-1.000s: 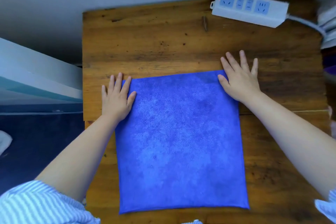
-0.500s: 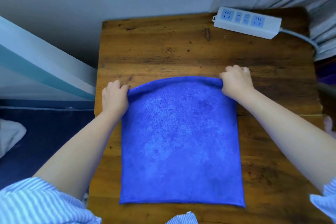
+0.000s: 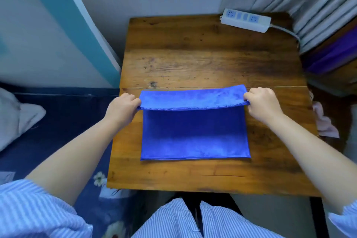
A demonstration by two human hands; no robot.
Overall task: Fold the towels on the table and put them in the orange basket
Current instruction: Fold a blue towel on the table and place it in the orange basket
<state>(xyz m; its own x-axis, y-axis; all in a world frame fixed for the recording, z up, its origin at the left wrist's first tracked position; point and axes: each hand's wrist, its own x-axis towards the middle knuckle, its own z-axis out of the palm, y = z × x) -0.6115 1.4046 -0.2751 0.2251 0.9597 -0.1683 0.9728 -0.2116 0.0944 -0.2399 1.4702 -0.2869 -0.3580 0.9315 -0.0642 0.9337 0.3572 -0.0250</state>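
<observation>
Mid-fold: left hand [image 3: 121, 107] and right hand [image 3: 261, 105] each pinch a far corner of the blue towel [image 3: 195, 137], lifted; next, lay that edge toward six o'clock, matching the near hem

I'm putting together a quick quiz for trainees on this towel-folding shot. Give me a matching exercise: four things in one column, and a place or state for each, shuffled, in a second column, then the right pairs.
Things:
1. blue towel
2. power strip
3. left hand
4. pink cloth

Places or states:
A. at the table's far right corner
B. pinching one lifted towel corner
C. off the table's right edge
D. partly folded, its far edge held up

Pairs: 1-D, 2-A, 3-B, 4-C

The right hand pinches the other corner above the wooden table.
</observation>
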